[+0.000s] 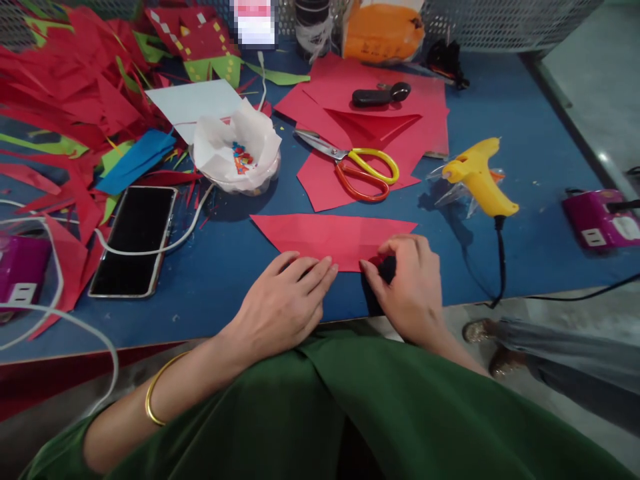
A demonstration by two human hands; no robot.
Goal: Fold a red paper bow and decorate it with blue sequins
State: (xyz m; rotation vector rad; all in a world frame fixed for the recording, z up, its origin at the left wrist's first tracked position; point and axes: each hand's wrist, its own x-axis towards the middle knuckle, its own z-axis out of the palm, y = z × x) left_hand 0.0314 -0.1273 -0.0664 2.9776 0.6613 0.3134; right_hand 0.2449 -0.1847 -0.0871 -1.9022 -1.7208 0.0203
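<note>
A long red paper piece (337, 237) lies on the blue table in front of me, its near edge between my hands. My left hand (290, 300) rests palm down at its lower left, fingertips on the paper, fingers extended. My right hand (413, 283) is at its lower right corner, thumb and index finger curled toward each other at the edge; whether they grip the paper is hard to tell. Beyond the piece, scissors (350, 160) with yellow and red handles lie on more red paper (320, 177).
To the right are a yellow glue gun (480, 177) with a black cord and a purple box (600, 220). On the left lie a phone (133, 243), white cables, a paper-lined bowl (237, 150) and red scraps (100, 73). A person's legs (570, 360) show at lower right.
</note>
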